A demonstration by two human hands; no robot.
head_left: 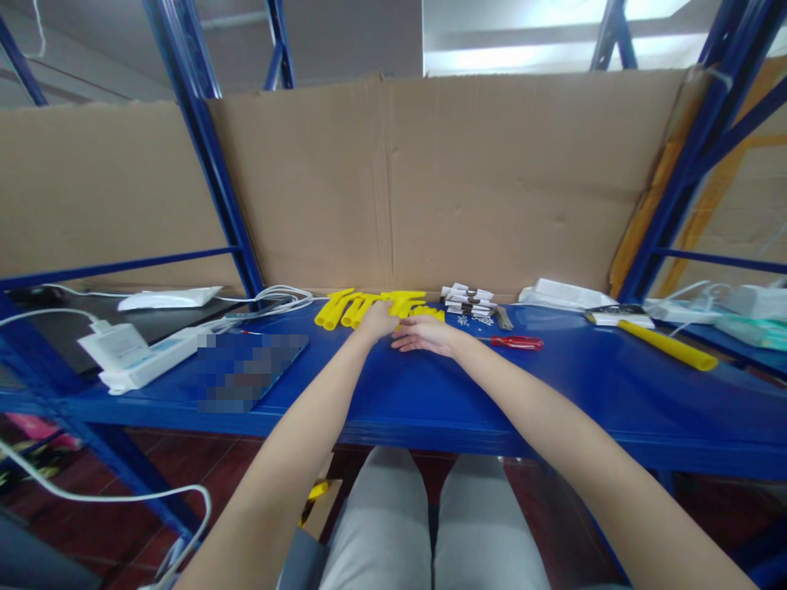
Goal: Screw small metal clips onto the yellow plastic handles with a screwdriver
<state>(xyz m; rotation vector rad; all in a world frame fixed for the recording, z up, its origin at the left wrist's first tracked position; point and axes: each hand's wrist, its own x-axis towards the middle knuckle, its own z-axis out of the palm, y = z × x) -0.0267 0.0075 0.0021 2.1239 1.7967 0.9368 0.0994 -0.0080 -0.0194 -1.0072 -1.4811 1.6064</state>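
Note:
Both my hands reach to the back middle of the blue shelf. My left hand [377, 320] is at the yellow tubes [334, 311], which lie side by side; its fingers are mostly hidden, so I cannot tell whether it grips one. Just to its right, my right hand [424, 334] is turned sideways, fingers stretched out and slightly apart, with nothing visible in them. Its fingertips come close to my left hand. Small yellow pieces [434, 312] lie right behind my right hand. A red-handled screwdriver [517, 342] rests to the right of my right wrist.
Banded white-and-black bundles [468, 300] and small scattered metal parts [475, 321] lie behind the screwdriver. A white power strip [151, 360] and a dark flat panel [279, 369] are at left. One long yellow tube [670, 346] lies at right. Cardboard [492, 180] closes the back.

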